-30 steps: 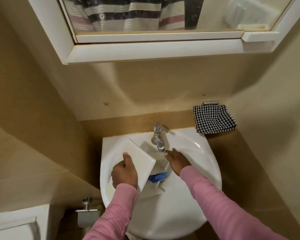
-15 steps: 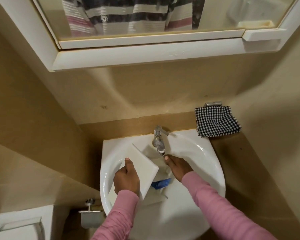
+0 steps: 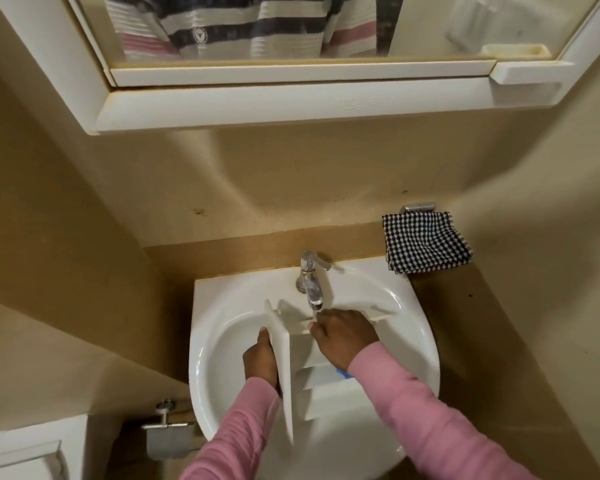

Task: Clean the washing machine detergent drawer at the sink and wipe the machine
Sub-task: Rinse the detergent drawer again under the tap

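— Any writing you can read from where you stand?

— None. The mirror cabinet (image 3: 291, 98) overhead is white, boxy and a bit yellowed along its ledge, and the glass reflects a striped top with a small round emblem on the chest, too blurred to make out.

— And below it?

— A glossy white ceramic sink (image 3: 222, 334), rounded at the front, set against a tan wall. A chrome tap (image 3: 311, 282) stands at the back of the rim, spout pointing down into the bowl.

— Where's the detergent drawer?

— In the sink bowl, right under the spout. The detergent drawer (image 3: 321, 389) is smooth white plastic, open-topped with divided compartments, and there is a blue insert showing just beside the right sleeve. I cannot tell whether the compartments hold water. Its flat front panel is turned on edge, toward the left of the bowl.

— How are the hands on it?

— The left hand (image 3: 261, 360) clasps the front panel, thumb up along the panel, fingers hidden behind it. The right hand (image 3: 343, 336) rests down in the drawer's back compartment beneath the tap, fingers curled together; what they press on I cannot tell. Both sleeves are pink knit.

— Anything smaller?

— A black-and-white checked cloth (image 3: 426, 242) draped from a chrome holder on the wall at the sink's right corner, and a metal toilet roll holder (image 3: 167, 434) low on the left.
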